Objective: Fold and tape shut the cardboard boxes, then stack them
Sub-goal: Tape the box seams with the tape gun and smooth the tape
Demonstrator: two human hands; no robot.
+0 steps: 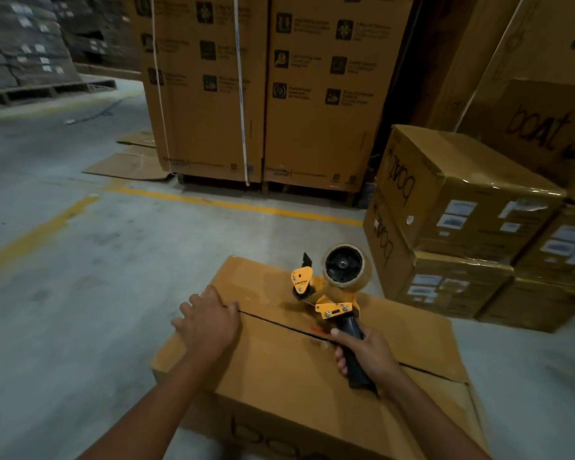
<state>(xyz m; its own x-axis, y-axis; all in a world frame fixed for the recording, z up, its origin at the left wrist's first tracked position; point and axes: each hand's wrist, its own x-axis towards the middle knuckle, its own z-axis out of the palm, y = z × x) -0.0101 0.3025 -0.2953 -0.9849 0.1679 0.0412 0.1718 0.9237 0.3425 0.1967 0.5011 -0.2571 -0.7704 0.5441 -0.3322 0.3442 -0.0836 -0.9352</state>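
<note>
Head view: a person leans over a cardboard box [279,376] lying on the warehouse floor [97,260], its top flaps folded down.
Seam [279,323]: a dark gap between the flaps runs open along most of the top. A glossy patch near the far edge may be tape, though this is hard to confirm.
Left hand [210,322]: lies flat with fingers spread, pressing the flap at the far left end of the seam.
Right hand [362,351]: is wrapped around the black handle of the tape dispenser [332,287], whose head sits over the far part of the seam.
Step in hand: judged to be running tape along the seam toward the body.
Doing it well: keep the flaps pushed together so the gap closes. Hold the dispenser low and centred on the seam, pull in one steady line, and carry the tape over the near edge before cutting.
Stack: taped boxes [462,200] sit piled to the right, near the box.
</note>
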